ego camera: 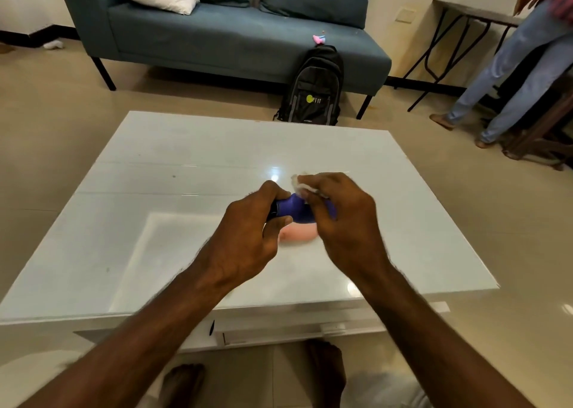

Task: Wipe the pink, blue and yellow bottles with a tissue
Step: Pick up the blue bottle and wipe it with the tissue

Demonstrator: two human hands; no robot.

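Note:
Above the white table (155, 190), my left hand (248, 237) grips the dark cap end of the blue bottle (294, 211), which lies sideways in the air. My right hand (344, 221) is closed on a crumpled white tissue (299, 184) and presses it against the bottle's right half. Below the blue bottle, a pink bottle (297, 234) lies on the table, partly hidden between my hands. I see no yellow bottle.
A black backpack (313, 88) leans against a blue sofa (217, 35) beyond the table's far edge. A person in jeans (511, 76) stands at the right by a dark side table (477, 14). My bare feet show under the table's near edge.

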